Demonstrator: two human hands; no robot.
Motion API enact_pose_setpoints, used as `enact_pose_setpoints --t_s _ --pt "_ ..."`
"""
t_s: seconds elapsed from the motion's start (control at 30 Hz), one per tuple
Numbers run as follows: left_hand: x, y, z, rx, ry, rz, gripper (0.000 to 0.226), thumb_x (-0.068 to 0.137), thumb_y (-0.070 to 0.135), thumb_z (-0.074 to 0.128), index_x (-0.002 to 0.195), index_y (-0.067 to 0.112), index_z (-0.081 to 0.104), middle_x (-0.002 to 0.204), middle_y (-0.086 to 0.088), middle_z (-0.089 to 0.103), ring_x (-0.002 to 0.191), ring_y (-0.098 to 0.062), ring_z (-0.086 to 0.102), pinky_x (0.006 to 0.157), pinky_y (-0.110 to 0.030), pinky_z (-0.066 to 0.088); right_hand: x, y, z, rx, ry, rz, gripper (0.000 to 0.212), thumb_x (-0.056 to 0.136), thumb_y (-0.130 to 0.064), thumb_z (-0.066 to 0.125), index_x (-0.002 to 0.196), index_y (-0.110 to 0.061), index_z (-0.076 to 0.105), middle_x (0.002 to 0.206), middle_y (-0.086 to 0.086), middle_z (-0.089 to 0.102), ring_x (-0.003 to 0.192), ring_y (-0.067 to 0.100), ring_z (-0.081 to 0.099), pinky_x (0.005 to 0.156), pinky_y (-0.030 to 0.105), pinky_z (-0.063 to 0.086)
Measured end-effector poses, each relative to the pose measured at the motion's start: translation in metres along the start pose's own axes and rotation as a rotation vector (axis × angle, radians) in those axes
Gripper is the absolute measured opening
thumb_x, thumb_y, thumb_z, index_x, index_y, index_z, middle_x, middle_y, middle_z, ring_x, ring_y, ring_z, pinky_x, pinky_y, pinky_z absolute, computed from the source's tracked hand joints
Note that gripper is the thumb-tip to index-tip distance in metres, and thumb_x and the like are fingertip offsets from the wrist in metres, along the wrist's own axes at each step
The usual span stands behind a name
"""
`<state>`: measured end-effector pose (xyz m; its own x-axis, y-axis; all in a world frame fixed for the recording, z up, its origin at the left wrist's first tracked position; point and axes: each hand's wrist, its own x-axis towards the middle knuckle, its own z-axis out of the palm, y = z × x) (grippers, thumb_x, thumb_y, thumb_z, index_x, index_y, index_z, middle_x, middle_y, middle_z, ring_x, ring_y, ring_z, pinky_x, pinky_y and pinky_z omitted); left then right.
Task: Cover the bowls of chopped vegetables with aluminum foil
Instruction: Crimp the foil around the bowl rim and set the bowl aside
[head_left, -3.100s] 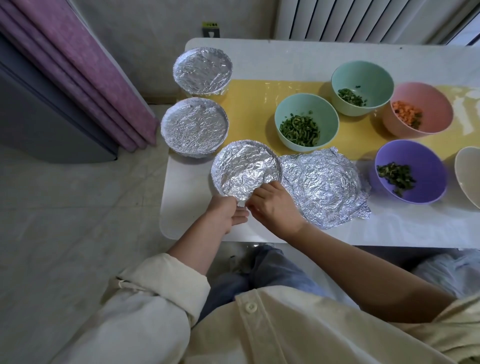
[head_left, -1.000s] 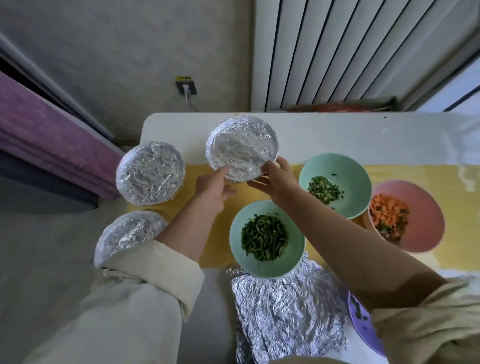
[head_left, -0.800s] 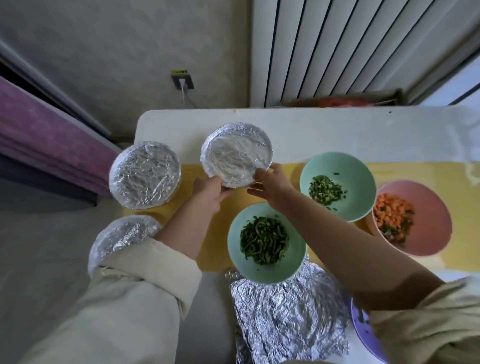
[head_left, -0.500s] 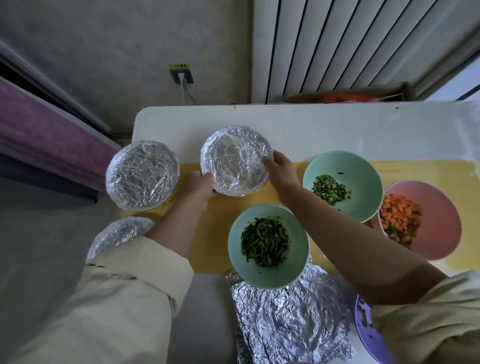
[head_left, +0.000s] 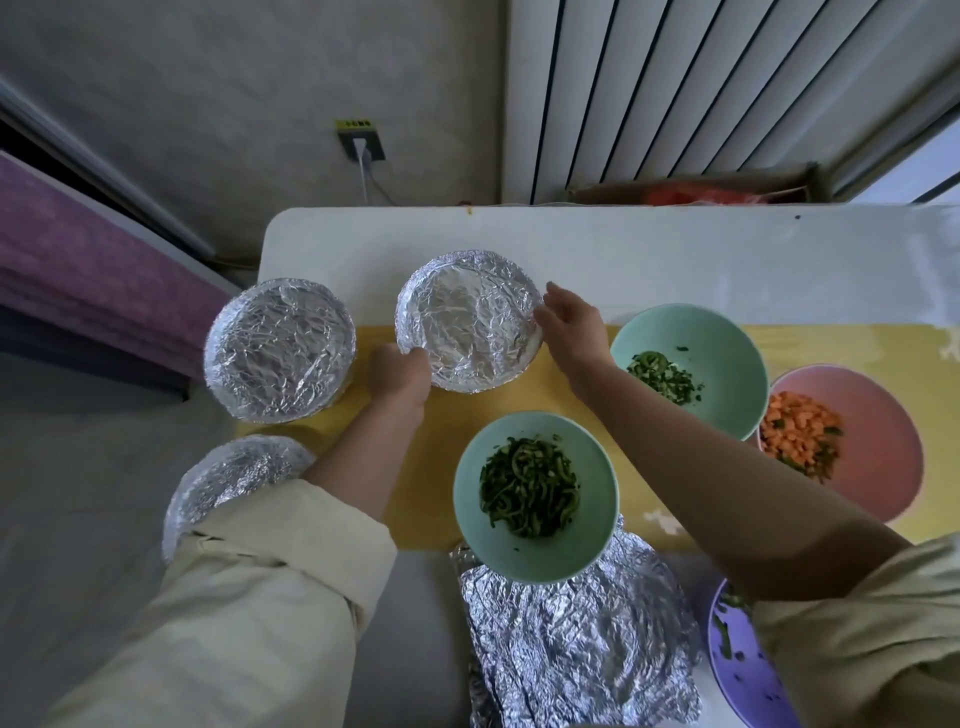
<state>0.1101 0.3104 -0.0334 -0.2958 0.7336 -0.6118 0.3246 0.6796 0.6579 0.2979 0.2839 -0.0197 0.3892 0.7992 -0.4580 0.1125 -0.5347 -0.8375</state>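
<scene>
My left hand (head_left: 399, 373) curls round the seven o'clock rim of the foil-covered bowl (head_left: 470, 322); my right hand (head_left: 569, 327) lies open, flat against its three o'clock edge. The bowl sits on the table (head_left: 675, 249) at twelve o'clock from the open green bowl (head_left: 535, 551) (next in line, I'd guess). I should release evenly, without tugging its cover loose, then take the spare foil sheet (head_left: 576, 644) at six.

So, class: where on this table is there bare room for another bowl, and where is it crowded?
Widest bare stretch: the white table strip along the far edge, behind the held foil-covered bowl and far green bowl. A narrower gap lies between the left sleeve and the foil sheet. Crowded: the right side, around the pink bowl.
</scene>
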Motion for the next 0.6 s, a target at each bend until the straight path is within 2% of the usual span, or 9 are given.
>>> enact_pose_setpoints --t_s 0.03,0.1,0.23,0.3,0.37,0.4,0.5,0.53,0.6 --pt "0.000 0.000 0.001 0.007 0.006 -0.008 0.025 0.090 0.004 0.046 0.107 -0.003 0.063 0.112 -0.022 0.066 0.101 -0.036 0.066 0.086 -0.048 0.056 0.000 0.000 0.001 -0.021 0.018 -0.034 0.033 0.097 -0.018 0.052 0.128 -0.013 0.062 0.118 0.000 0.067 0.107 0.020 0.063 0.099 0.040 0.049" --pt "0.000 -0.001 0.002 0.029 0.014 -0.014 0.034 0.092 0.002 0.044 0.121 -0.006 0.059 0.119 -0.021 0.064 0.106 -0.036 0.064 0.083 -0.043 0.055 -0.003 0.000 0.006 -0.041 0.042 -0.069 0.028 0.096 -0.013 0.049 0.113 -0.016 0.071 0.101 0.009 0.074 0.099 0.032 0.067 0.087 0.051 0.053" --pt "0.000 -0.001 0.002 0.056 0.013 -0.007 0.036 0.092 0.003 0.043 0.123 -0.006 0.058 0.120 -0.020 0.063 0.108 -0.036 0.063 0.074 -0.035 0.047 -0.002 0.003 0.008 -0.009 0.057 -0.056 0.030 0.096 -0.011 0.048 0.109 -0.020 0.074 0.092 0.008 0.075 0.082 0.025 0.069 0.073 0.038 0.056" --pt "0.000 -0.002 0.000 0.038 -0.020 -0.009 0.028 0.091 0.004 0.044 0.112 -0.004 0.060 0.110 -0.018 0.064 0.100 -0.032 0.063 0.074 -0.037 0.048 0.002 0.004 0.006 0.022 0.024 -0.034 0.029 0.095 -0.010 0.049 0.109 -0.018 0.073 0.091 0.008 0.074 0.075 0.017 0.062 0.069 0.032 0.051" --pt "-0.002 -0.002 -0.003 -0.002 -0.062 -0.021 0.020 0.089 0.009 0.050 0.103 0.000 0.061 0.099 -0.015 0.064 0.089 -0.027 0.061 0.073 -0.036 0.048 0.003 0.005 0.002 0.022 -0.025 -0.010 0.025 0.097 -0.016 0.054 0.117 -0.010 0.068 0.088 -0.001 0.069 0.078 0.013 0.058 0.071 0.030 0.048" --pt "-0.004 -0.001 -0.004 -0.009 -0.078 -0.020 0.023 0.090 0.016 0.054 0.106 0.000 0.060 0.097 -0.014 0.065 0.084 -0.026 0.061 0.073 -0.035 0.050 0.002 0.005 0.000 0.001 -0.045 0.002 0.032 0.097 -0.021 0.056 0.123 -0.004 0.061 0.090 -0.002 0.064 0.082 0.014 0.057 0.073 0.029 0.046" --pt "-0.021 -0.003 -0.012 0.072 -0.091 -0.012 0.041 0.093 0.031 0.058 0.115 -0.003 0.057 0.080 -0.006 0.053 0.067 -0.020 0.049 0.059 -0.028 0.039 -0.013 0.002 -0.007 -0.098 -0.088 0.020 0.058 0.097 -0.028 0.058 0.144 -0.001 0.037 0.132 0.011 0.054 0.120 0.024 0.053 0.100 0.035 0.043" --pt "-0.025 -0.007 -0.013 0.094 -0.101 -0.002 0.051 0.092 0.036 0.058 0.120 -0.007 0.055 0.081 -0.006 0.053 0.067 -0.020 0.047 0.059 -0.028 0.037 -0.021 0.002 -0.010 -0.184 -0.083 -0.038 0.056 0.097 -0.026 0.057 0.145 -0.003 0.037 0.137 0.012 0.053 0.124 0.025 0.052 0.103 0.036 0.042" --pt "-0.038 -0.015 -0.018 0.111 -0.134 0.013 0.072 0.080 0.054 0.059 0.123 -0.004 0.055 0.097 -0.010 0.062 0.080 -0.024 0.059 0.071 -0.034 0.050 -0.038 0.005 -0.019 -0.373 -0.054 -0.196 0.042 0.096 -0.020 0.058 0.134 -0.006 0.050 0.126 0.012 0.061 0.115 0.025 0.058 0.099 0.038 0.045"
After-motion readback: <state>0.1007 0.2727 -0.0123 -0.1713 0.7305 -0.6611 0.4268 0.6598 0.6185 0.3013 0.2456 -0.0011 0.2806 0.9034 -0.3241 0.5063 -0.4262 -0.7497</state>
